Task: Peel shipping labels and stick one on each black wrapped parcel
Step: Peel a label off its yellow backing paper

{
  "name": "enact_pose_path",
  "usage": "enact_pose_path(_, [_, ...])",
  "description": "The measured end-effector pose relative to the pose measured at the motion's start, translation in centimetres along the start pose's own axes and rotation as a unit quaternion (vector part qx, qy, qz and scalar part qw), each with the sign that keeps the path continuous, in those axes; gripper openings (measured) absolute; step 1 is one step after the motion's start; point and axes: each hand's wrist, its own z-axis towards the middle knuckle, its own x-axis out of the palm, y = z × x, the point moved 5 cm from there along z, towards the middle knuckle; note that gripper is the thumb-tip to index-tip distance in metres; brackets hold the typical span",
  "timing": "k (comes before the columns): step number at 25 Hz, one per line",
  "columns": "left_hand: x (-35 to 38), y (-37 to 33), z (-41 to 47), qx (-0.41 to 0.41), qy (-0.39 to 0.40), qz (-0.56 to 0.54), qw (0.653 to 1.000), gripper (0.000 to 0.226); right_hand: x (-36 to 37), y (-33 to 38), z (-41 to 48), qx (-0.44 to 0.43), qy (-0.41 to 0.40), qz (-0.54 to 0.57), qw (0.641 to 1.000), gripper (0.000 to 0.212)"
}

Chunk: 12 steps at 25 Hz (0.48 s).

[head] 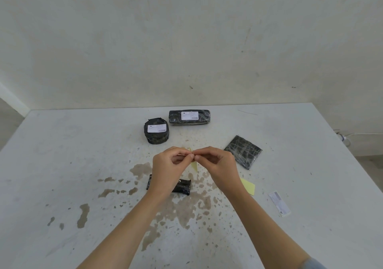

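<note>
Our left hand [170, 165] and right hand [215, 162] pinch one label [191, 154] between them, fingers clamped. The small unlabelled parcel [183, 186] lies just below, under our left wrist; the flat parcel [243, 151] sits right.

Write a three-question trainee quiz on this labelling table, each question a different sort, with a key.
1. How many black parcels already carry a label?
2. True or false: the flat square parcel is labelled.
3. Which parcel lies nearest the person? A round parcel B long parcel C small parcel

Key: 1. Two, the round and the long one. 2. False, its top is bare. 3. C, partly hidden under the left hand, which with the right hand pinches a label.
</note>
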Motion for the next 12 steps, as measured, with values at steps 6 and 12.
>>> enact_pose_path(6, [-0.3,-0.2,0.1,-0.015,0.002,-0.014,1.0,0.002,0.2,0.7,-0.1,-0.04,-0.016,-0.075,0.996,0.012])
enact_pose_path(12, [-0.4,-0.4,0.2,-0.028,-0.021,-0.005,0.999,0.004,0.5,1.3,-0.2,-0.095,-0.041,-0.138,0.985,0.012])
